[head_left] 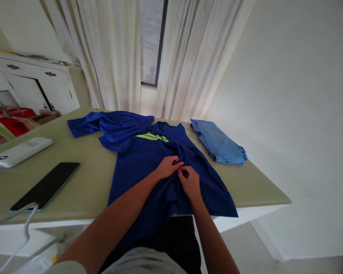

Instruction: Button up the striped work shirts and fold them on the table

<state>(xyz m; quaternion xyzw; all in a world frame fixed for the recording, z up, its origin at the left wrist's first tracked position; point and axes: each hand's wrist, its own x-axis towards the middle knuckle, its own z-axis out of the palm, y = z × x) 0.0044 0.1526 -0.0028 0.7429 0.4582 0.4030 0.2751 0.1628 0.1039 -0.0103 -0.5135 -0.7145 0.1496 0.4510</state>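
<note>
A dark blue work shirt (137,161) with a yellow-green and grey stripe across its chest lies front up on the table, its collar toward the window. Its lower hem hangs over the near edge. My left hand (169,166) pinches the cloth along the front opening. Close beside it, fingertips nearly touching, my right hand (189,180) pinches the same strip of cloth. The fabric bunches up around both hands. Whether a button sits between the fingers is too small to make out.
Folded light blue clothing (218,142) lies at the table's right side. On the left are a black phone (47,186) with a white cable (27,224) and a white device (24,150). The olive tabletop (94,190) ends close to my body. Curtains (111,49) hang behind.
</note>
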